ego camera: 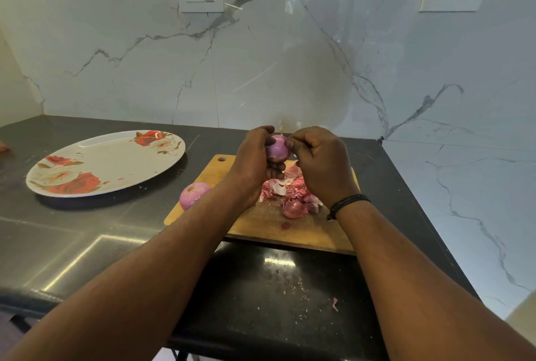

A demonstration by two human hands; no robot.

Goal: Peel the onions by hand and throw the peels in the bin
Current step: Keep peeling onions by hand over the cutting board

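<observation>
Peeling is under way: the left hand (251,154) cups a red onion (278,148), and the right hand (319,163) pinches skin at its 2 o'clock. Next, strip it onto the peel pile (290,192) at 6 o'clock.

No readable text, label, brand or number shows anywhere

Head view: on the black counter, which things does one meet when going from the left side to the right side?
White oval plate with red roses → peeled purple onion lying on the counter → left hand → right hand.
</observation>
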